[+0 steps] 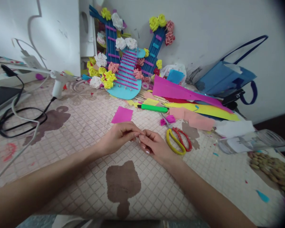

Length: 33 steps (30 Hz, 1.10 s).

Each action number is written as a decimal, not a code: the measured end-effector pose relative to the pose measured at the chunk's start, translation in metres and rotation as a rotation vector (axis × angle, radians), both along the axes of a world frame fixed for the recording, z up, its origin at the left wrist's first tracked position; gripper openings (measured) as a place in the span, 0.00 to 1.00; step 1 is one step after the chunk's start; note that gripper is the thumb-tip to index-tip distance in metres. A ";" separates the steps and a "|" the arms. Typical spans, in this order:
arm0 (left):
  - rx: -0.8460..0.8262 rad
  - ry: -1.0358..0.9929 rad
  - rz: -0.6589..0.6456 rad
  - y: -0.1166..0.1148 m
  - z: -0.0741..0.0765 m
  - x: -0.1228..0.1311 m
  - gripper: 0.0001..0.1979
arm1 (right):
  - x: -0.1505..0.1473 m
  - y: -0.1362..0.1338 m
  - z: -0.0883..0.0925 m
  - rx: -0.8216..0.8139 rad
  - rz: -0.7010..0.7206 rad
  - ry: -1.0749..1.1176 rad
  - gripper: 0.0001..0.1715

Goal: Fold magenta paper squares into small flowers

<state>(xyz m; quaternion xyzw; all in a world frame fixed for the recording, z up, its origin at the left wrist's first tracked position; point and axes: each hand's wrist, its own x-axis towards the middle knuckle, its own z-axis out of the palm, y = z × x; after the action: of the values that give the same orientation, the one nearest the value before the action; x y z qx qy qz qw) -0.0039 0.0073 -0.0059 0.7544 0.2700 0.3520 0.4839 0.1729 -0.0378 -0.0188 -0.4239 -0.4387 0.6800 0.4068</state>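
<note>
My left hand (117,136) and my right hand (155,146) meet at the fingertips above the middle of the table. Both are closed in a pinch, and whatever lies between the fingers is too small or hidden to make out. Just beyond my left hand lies a magenta paper square (122,114). Scissors with one yellow and one red handle (176,141) rest to the right of my right hand, their blades pointing away. By the blade tips is a crumpled magenta paper piece (170,119). A green marker (154,108) lies behind it.
Decorated paper craft (127,74) with paper flowers leans on the wall. Coloured paper strips (192,96), a clear plastic container (249,142) and a blue bag (224,77) are at right. A white glue gun (58,86) and black cable (21,126) are at left.
</note>
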 end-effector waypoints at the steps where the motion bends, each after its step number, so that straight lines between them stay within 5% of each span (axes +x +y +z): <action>1: -0.013 -0.001 0.003 -0.002 0.000 0.001 0.07 | -0.001 -0.001 0.000 0.029 -0.023 -0.035 0.17; 7: 0.002 0.073 0.112 -0.011 0.002 0.007 0.07 | -0.005 -0.006 -0.001 0.242 -0.103 -0.236 0.20; 14: 0.278 0.156 0.280 -0.014 -0.004 0.008 0.09 | -0.010 -0.009 -0.004 0.248 -0.118 -0.223 0.19; 18: 0.228 0.231 0.399 -0.008 -0.003 0.001 0.15 | -0.008 -0.010 -0.003 0.190 -0.140 -0.241 0.20; 21: 0.110 0.274 0.348 -0.006 -0.001 -0.002 0.21 | -0.007 -0.010 -0.003 0.150 -0.146 -0.223 0.20; 24: 0.051 0.209 0.226 -0.007 -0.002 -0.001 0.10 | -0.006 -0.009 -0.006 0.137 -0.132 -0.190 0.20; 28: 0.102 0.069 0.133 -0.010 -0.004 0.002 0.07 | -0.005 -0.008 -0.008 0.164 -0.108 -0.181 0.20; 33: 0.250 0.041 0.172 -0.011 -0.003 0.001 0.04 | -0.005 -0.008 -0.005 0.192 -0.052 -0.219 0.21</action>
<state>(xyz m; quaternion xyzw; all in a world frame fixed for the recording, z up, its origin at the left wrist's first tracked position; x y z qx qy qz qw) -0.0026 -0.0034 -0.0088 0.7899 0.2973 0.4075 0.3486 0.1684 -0.0463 -0.0239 -0.4659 -0.5322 0.5737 0.4129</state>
